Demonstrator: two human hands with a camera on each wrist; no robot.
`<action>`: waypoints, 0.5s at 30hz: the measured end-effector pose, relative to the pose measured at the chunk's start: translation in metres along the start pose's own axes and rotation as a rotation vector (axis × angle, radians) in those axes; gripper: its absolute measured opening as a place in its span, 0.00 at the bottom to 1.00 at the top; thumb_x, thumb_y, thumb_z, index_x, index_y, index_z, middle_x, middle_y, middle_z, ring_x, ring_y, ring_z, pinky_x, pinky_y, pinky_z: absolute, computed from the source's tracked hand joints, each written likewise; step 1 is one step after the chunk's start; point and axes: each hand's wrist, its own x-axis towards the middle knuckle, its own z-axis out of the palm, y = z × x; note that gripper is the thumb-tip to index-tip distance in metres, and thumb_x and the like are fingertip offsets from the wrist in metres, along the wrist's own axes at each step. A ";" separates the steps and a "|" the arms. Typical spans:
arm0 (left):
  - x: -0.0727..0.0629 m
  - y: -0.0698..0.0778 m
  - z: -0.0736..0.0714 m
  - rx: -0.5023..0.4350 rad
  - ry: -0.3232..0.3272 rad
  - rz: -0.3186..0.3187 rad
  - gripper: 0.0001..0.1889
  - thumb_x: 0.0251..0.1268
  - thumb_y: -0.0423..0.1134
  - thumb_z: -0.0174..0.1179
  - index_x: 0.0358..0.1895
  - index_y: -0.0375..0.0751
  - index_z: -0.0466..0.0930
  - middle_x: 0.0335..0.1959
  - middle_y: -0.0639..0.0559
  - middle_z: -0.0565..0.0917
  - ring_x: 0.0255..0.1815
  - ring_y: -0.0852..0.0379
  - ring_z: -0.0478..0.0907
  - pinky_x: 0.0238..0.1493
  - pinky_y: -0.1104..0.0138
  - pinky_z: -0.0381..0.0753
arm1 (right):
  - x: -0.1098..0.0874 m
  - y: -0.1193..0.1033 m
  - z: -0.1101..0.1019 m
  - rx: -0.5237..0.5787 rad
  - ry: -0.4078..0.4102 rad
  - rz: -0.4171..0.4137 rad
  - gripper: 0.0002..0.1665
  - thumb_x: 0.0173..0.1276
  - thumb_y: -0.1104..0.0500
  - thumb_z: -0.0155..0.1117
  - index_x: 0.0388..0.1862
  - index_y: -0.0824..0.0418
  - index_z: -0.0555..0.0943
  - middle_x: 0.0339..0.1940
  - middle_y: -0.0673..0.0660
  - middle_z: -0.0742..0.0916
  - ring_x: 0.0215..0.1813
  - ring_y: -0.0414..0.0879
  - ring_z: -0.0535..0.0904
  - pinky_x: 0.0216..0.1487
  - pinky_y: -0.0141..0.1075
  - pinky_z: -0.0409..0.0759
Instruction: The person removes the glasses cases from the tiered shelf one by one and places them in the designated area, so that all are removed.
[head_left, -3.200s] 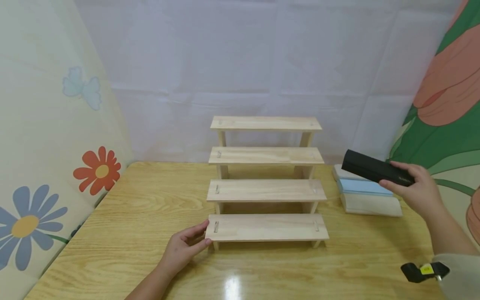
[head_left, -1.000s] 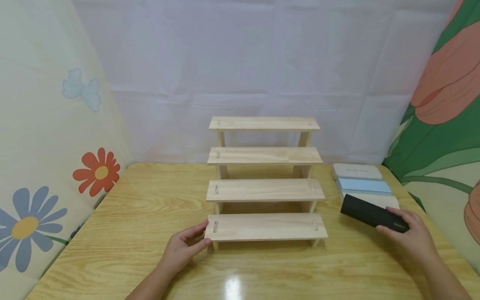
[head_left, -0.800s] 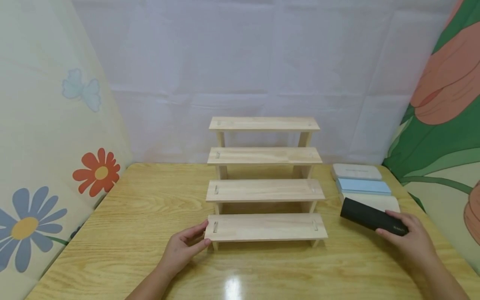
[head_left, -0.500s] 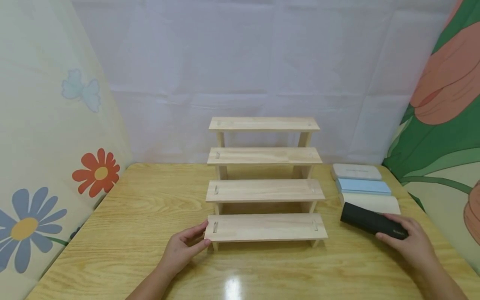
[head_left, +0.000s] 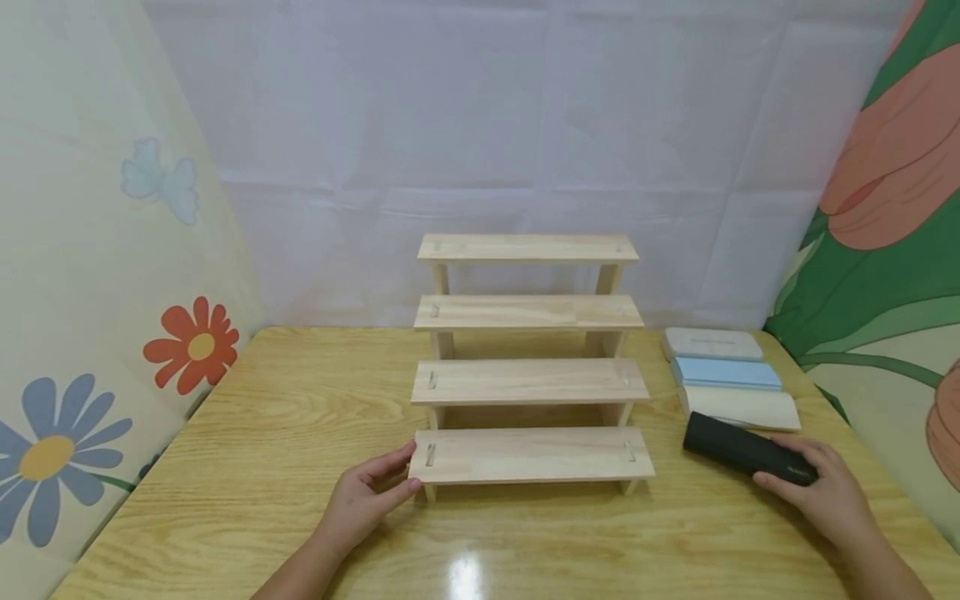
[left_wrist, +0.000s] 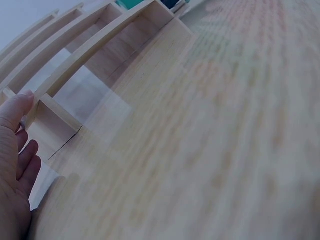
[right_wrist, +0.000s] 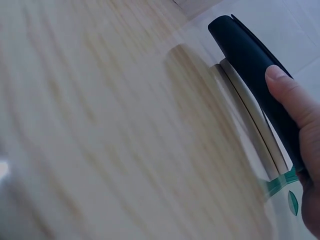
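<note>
In the head view my left hand (head_left: 362, 502) holds the left end of the lowest board of a four-tier wooden display stand (head_left: 532, 456), finger and thumb at its edge. The left wrist view shows the thumb (left_wrist: 19, 107) against the board's corner, the other fingers curled below. At the right, my right hand (head_left: 825, 492) grips a long black glasses case (head_left: 742, 448) by its right end, thumb on the near side. The case lies slanted, low over the table, just in front of a cream case (head_left: 742, 406). In the right wrist view the black case (right_wrist: 250, 65) overlaps the cream one.
Behind the cream case lie a light blue case (head_left: 727, 372) and a whitish case (head_left: 712, 342), in a row on the wood-grain table (head_left: 315, 392). A white cloth (head_left: 487, 117) hangs at the back. Floral-printed panels (head_left: 198, 346) flank the table on both sides.
My right hand has lowered the black glasses case from above the row of cases to close over the table in front of them. My left hand stays at the stand.
</note>
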 end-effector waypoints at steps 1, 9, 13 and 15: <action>0.000 0.000 0.000 0.002 0.001 -0.001 0.26 0.56 0.29 0.69 0.59 0.25 0.75 0.62 0.33 0.76 0.50 0.76 0.78 0.51 0.77 0.81 | -0.001 0.001 0.000 0.000 -0.003 -0.002 0.43 0.58 0.45 0.74 0.65 0.68 0.72 0.61 0.76 0.71 0.60 0.72 0.65 0.53 0.65 0.66; 0.001 -0.002 0.000 0.011 0.009 -0.009 0.26 0.55 0.29 0.70 0.59 0.24 0.75 0.62 0.33 0.75 0.50 0.76 0.78 0.51 0.78 0.80 | -0.001 0.005 0.004 0.003 -0.009 -0.011 0.43 0.58 0.46 0.75 0.65 0.67 0.72 0.60 0.75 0.72 0.60 0.72 0.66 0.54 0.64 0.66; 0.001 -0.002 0.000 0.013 0.012 -0.024 0.26 0.55 0.29 0.70 0.59 0.25 0.76 0.62 0.35 0.76 0.50 0.75 0.78 0.51 0.77 0.81 | -0.001 0.007 0.005 0.002 -0.010 -0.009 0.43 0.58 0.46 0.75 0.65 0.67 0.72 0.61 0.75 0.71 0.60 0.72 0.65 0.54 0.64 0.66; 0.001 -0.002 -0.001 0.019 0.012 -0.027 0.26 0.55 0.29 0.70 0.59 0.26 0.76 0.62 0.35 0.76 0.50 0.75 0.78 0.52 0.76 0.81 | -0.002 0.007 0.005 0.006 -0.005 -0.014 0.43 0.57 0.47 0.76 0.65 0.68 0.72 0.61 0.75 0.72 0.60 0.72 0.65 0.55 0.64 0.66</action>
